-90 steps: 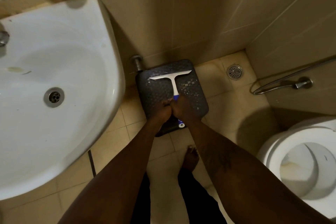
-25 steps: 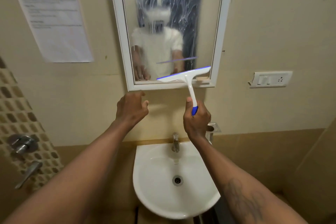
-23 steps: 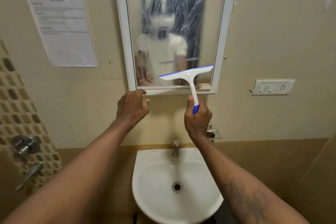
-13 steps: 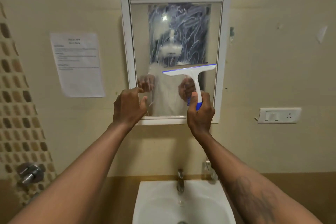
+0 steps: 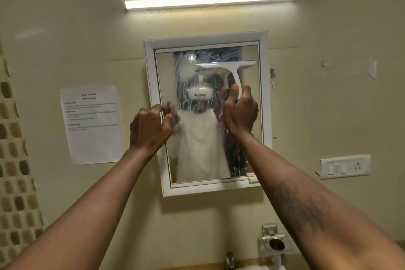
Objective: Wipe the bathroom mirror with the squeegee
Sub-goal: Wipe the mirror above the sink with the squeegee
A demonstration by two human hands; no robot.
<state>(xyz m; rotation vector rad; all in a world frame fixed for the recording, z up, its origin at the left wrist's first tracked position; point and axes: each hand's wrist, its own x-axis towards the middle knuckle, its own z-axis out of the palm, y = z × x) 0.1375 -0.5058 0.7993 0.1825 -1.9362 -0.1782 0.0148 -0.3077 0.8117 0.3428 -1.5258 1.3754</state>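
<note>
My right hand has lifted the squeegee up the soapy mirror, gripping its handle; my left hand hangs loosely curled, empty.

walls: plain cream | far L: brown mosaic tile strip | tube light lit, up top | paper notice L | switch plate R | metal holder + tap btm

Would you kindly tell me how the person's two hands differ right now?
The right hand grips the squeegee handle; the left hand holds nothing, its fingers loosely curled. The right hand sits higher than the left hand. Both are in front of the mirror.
</note>
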